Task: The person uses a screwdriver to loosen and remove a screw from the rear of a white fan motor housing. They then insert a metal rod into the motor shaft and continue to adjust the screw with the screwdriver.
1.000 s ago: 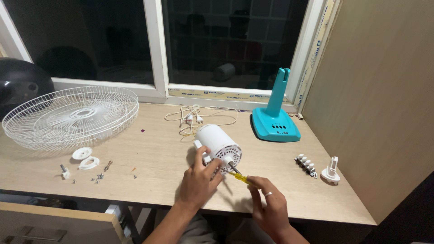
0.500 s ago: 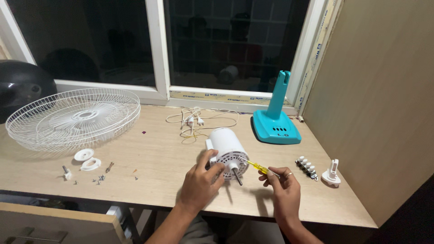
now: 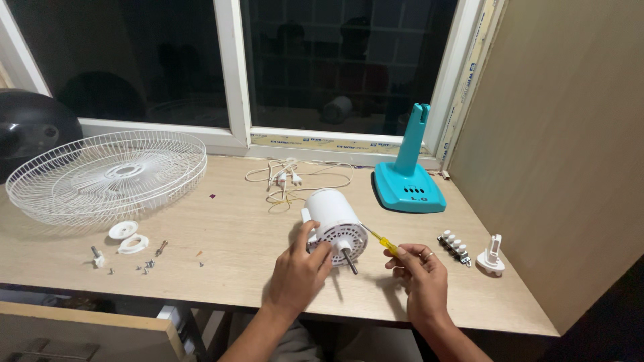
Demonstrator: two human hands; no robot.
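Steadying the white fan motor housing (image 3: 333,226) on the wooden tabletop (image 3: 221,221), the person's left hand (image 3: 298,271) wraps fingers and thumb around its rear edge, pressed against the plastic. It lies on its side near the front of the table, its vented face and bare metal shaft (image 3: 350,260) aimed toward the person. It looks dense for its size, stiff-shelled and smooth enough to roll, so the drum's sides seem the safest hold, not the shaft. The right hand (image 3: 421,276) is curled shut around a yellow-handled screwdriver (image 3: 381,241), whose tip meets the housing's rim. Nearby sit a white wire fan guard (image 3: 107,174), loose screws (image 3: 144,266), a teal fan base (image 3: 408,181), a white switch block (image 3: 455,247) and a coiled power cord (image 3: 288,179).
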